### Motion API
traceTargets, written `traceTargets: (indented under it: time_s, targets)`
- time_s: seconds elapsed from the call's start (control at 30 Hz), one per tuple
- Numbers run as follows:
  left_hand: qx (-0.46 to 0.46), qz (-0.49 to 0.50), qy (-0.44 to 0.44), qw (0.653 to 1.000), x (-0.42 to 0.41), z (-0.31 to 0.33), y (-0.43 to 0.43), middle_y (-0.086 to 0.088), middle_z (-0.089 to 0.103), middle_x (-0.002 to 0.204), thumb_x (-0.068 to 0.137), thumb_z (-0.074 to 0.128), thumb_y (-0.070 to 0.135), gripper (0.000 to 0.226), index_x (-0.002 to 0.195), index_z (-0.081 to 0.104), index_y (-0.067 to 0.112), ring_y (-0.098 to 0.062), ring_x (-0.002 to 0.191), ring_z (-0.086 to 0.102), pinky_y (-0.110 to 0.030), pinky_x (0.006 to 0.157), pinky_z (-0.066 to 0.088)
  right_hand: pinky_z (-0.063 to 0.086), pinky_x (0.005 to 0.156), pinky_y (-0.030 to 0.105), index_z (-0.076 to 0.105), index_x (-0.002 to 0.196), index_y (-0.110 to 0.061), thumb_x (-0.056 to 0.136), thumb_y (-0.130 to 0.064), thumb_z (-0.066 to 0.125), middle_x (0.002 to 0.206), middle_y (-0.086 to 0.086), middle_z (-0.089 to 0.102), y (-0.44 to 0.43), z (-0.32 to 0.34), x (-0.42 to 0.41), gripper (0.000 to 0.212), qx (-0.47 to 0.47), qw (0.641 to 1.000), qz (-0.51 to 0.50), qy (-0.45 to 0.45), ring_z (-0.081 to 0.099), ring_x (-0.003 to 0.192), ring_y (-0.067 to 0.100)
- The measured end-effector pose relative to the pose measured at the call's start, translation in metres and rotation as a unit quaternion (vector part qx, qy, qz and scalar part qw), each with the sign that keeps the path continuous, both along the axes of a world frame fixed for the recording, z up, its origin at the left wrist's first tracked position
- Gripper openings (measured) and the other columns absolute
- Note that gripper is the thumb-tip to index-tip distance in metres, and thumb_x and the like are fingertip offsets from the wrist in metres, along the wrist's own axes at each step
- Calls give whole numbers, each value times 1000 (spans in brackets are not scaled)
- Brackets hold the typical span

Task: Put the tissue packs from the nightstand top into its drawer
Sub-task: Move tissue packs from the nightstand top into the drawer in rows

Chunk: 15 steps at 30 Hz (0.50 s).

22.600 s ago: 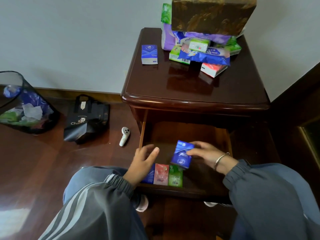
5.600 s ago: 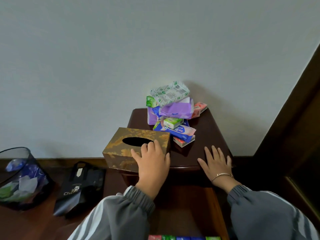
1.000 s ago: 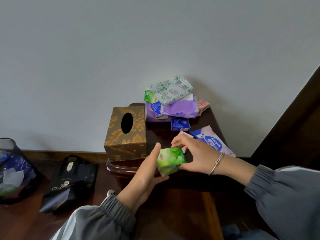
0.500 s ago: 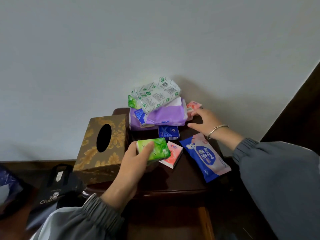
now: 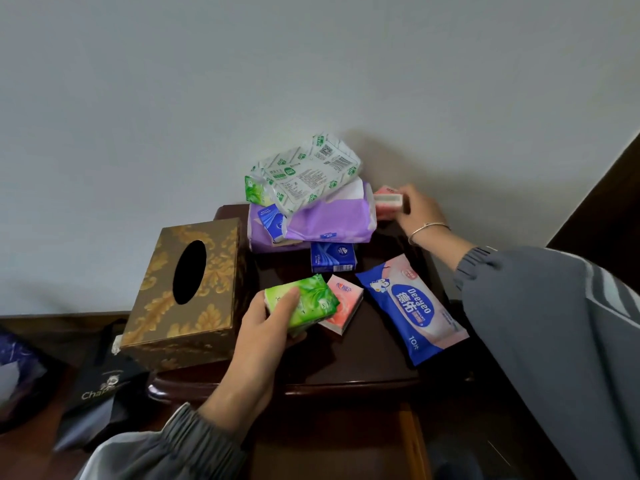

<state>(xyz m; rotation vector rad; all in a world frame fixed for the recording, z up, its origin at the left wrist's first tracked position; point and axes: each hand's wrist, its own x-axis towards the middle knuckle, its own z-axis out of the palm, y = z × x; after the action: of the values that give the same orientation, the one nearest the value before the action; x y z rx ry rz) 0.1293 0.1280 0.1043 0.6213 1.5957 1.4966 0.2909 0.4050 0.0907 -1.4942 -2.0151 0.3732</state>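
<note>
My left hand (image 5: 266, 327) grips a green tissue pack (image 5: 306, 304) just above the dark wooden nightstand top (image 5: 363, 362). My right hand (image 5: 417, 209) pinches a small pink pack (image 5: 388, 201) at the back right, beside the pile. The pile holds a purple pack (image 5: 329, 220) with a white-and-green pack (image 5: 308, 174) on top and a small blue pack (image 5: 272, 225) tucked in. A blue pack (image 5: 333, 257), a pink pack (image 5: 344, 306) and a long blue-and-pink wipes pack (image 5: 412, 308) lie on the top. The open drawer (image 5: 410, 441) shows only at the bottom edge.
A gold patterned tissue box (image 5: 188, 289) stands on the nightstand's left edge. A black bag (image 5: 100, 393) lies on the floor to the left, with a bin's contents (image 5: 14, 372) at the frame's left edge. The wall stands right behind the pile.
My right hand passed the green pack to my left hand, then reached to the back right and picked the small pink pack up off the top. My left hand keeps the green pack.
</note>
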Motion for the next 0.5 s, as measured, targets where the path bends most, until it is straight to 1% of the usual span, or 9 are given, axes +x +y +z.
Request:
traceTargets:
  time_s: [0.07, 0.13, 0.2, 0.23, 0.3, 0.37, 0.4, 0.47, 0.5]
  targets:
    - [7, -1, 1, 1000, 0, 2, -5, 5, 74, 95, 91, 59, 34, 14, 102, 62, 25, -6, 83, 71, -24, 68, 55, 43, 74, 27, 56, 108, -11, 82, -20, 68, 100, 6, 64, -13, 8, 14, 30, -21, 988, -37, 147, 59, 87, 22]
    - [9, -2, 0, 1000, 0, 5, -12, 6, 74, 96, 92, 59, 35, 15, 103, 62, 25, -7, 85, 71, -26, 70, 56, 45, 74, 20, 57, 106, -15, 81, -23, 70, 97, -1, 63, -39, 21, 27, 29, -30, 963, -21, 268, 58, 84, 12]
    - [11, -2, -1, 1000, 0, 6, -21, 4, 74, 96, 92, 59, 34, 18, 105, 63, 23, -8, 84, 72, -27, 71, 56, 45, 63, 10, 58, 103, -21, 84, -24, 67, 89, -7, 64, -71, 36, 37, 21, -68, 940, 30, 333, 61, 73, 2]
    - [12, -2, 0, 1000, 0, 6, -26, 4, 74, 95, 92, 59, 33, 18, 105, 63, 22, -8, 84, 71, -27, 71, 56, 44, 55, 7, 59, 101, -24, 86, -25, 65, 85, -10, 65, -87, 42, 39, 16, -99, 933, 62, 341, 61, 64, -3]
    - [10, -7, 3, 1000, 0, 5, -38, 6, 75, 92, 91, 59, 34, 17, 103, 63, 23, -6, 82, 71, -25, 69, 56, 42, 47, 9, 63, 95, -28, 88, -26, 63, 75, -13, 66, -118, 50, 40, 8, -161, 929, 124, 310, 57, 52, -6]
    - [6, -14, 1, 1000, 0, 4, -50, 6, 75, 93, 91, 60, 34, 17, 103, 63, 23, -8, 83, 72, -24, 67, 55, 43, 49, 14, 66, 93, -31, 87, -26, 63, 72, -12, 66, -143, 52, 30, 8, -210, 930, 179, 245, 57, 56, -4]
    - [3, -15, 0, 1000, 0, 3, -56, 3, 75, 94, 91, 60, 33, 17, 104, 63, 22, -9, 84, 72, -24, 66, 55, 46, 54, 16, 67, 97, -30, 87, -27, 63, 77, -9, 69, -153, 50, 22, 11, -224, 932, 197, 205, 60, 64, 0]
    - [-4, -11, -5, 1000, 0, 2, -66, 0, 74, 98, 92, 60, 30, 16, 104, 63, 20, -11, 85, 71, -26, 67, 54, 49, 76, 24, 67, 108, -20, 90, -25, 60, 93, 3, 70, -166, 42, 5, 20, -231, 940, 217, 127, 62, 86, 11]
    - [-6, -11, -8, 1000, -1, 2, -70, -1, 73, 99, 92, 60, 29, 15, 104, 63, 19, -12, 85, 71, -27, 68, 54, 46, 82, 21, 66, 111, -15, 92, -24, 58, 95, 2, 69, -169, 37, -3, 23, -230, 943, 218, 100, 60, 91, 14]
